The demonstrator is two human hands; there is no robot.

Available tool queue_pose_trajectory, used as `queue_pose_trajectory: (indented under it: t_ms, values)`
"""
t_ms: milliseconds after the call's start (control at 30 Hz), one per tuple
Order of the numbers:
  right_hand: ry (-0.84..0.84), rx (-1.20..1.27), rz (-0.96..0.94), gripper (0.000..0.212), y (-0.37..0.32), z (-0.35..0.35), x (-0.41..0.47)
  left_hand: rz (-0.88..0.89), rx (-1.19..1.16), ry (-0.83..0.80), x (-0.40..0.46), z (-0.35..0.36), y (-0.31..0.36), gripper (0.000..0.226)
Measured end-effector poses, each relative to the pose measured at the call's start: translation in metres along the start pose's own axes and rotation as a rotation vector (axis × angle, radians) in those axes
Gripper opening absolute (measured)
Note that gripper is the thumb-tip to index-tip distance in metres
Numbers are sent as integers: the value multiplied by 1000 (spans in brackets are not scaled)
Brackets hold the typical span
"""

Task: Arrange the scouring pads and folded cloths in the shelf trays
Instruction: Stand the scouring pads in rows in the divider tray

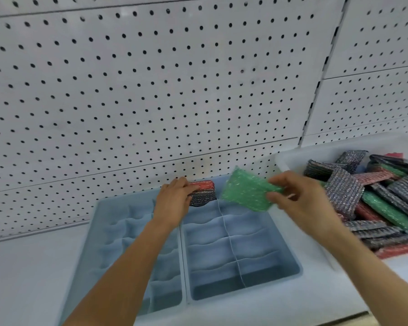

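A pale shelf board point(33, 274) runs in front of a white pegboard wall point(151, 90) dotted with dark holes; no brand, label or writing can be read anywhere. Two blue divided trays sit side by side on the shelf: the left tray point(113, 222) and the right tray point(290, 262), touching along their long walls, near the shelf's front edge. At the right end of the shelf a white bin point(290, 158) holds a loose heap of scouring pads point(372, 196) in grey, green and red. The left hand point(174, 198) rests with curled fingers on a small stack of pads point(204, 192), red on top, standing in the right tray's far-left compartment. The right hand point(299, 196) pinches a green pad point(245, 189) by its right edge, tilted in the air above the right tray's far-right corner. The remaining compartments lie open.
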State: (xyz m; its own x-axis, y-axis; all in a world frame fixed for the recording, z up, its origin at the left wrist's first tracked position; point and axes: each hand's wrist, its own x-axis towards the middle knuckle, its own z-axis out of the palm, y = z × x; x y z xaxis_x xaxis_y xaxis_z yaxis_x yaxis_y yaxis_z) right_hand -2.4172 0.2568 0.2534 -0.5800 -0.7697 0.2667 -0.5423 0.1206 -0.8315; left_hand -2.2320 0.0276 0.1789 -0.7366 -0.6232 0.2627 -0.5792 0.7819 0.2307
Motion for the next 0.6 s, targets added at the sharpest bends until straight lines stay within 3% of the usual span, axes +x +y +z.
queue_pose_trajectory:
  t_ms: [100,200,267,400,600]
  values:
    - [-78,-2,-35,34,1,50,8,-99,-231,-4,-4,-2,-15,38]
    - [-152,-125,-65,21,9,89,21,-243,-592,-73,-5,-12,-24,36]
    - [-187,-210,-77,17,17,108,28,-310,-694,-116,-9,-23,-23,40]
    - [-268,-350,-64,16,26,133,33,-296,-632,-193,-19,-31,-13,32]
    - [-285,-460,-80,19,36,147,42,-173,-324,-106,-23,-14,-13,23]
